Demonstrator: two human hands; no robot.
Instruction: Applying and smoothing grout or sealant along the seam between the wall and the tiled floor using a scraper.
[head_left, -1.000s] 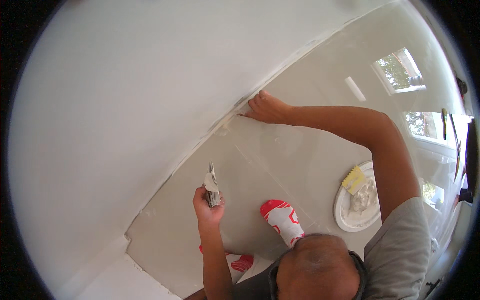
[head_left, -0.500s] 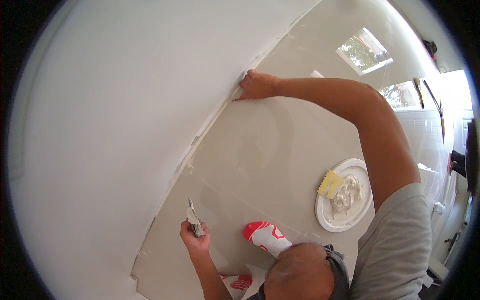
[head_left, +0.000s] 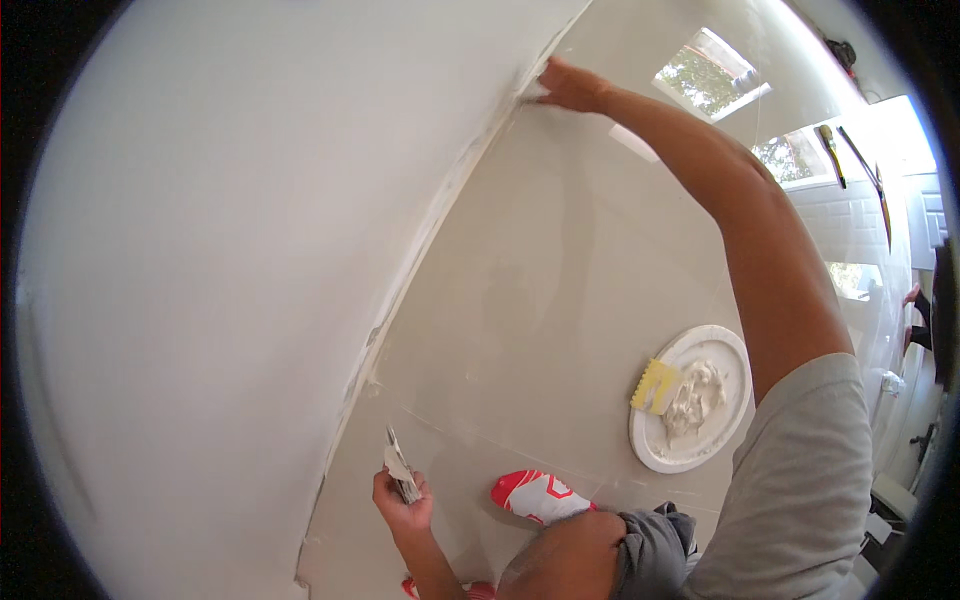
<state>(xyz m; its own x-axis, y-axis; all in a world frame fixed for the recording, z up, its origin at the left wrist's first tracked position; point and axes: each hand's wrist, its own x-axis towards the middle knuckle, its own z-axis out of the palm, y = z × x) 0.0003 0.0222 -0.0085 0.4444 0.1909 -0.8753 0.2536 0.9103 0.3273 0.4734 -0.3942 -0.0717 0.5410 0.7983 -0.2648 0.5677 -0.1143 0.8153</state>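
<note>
Joint [head_left: 440, 215] between wall [head_left: 250, 250] and floor [head_left: 560, 330] runs from about 12 o'clock to 7 o'clock. Judged part-done: white filler shows unevenly along the middle stretch; toward 7 o'clock a thin dark line shows, judged untreated. Condition beyond the right hand [head_left: 575, 85] cannot be confirmed.

Right hand, at 1 o'clock, is at the joint, fingers bunched; motion blur prevents telling whether it grips anything. Left hand [head_left: 405, 510], at 7 o'clock, is closed around a smeared blade [head_left: 399, 470], tip toward 12 o'clock.

Count: one lid [head_left: 643, 437] at 4 o'clock, bearing one heap of paste [head_left: 697, 395], judged ample; one yellow spreader [head_left: 655, 387] at the lid's 10 o'clock edge; two socks [head_left: 540, 495]; at least one blade, stacking not ruled out.
</note>
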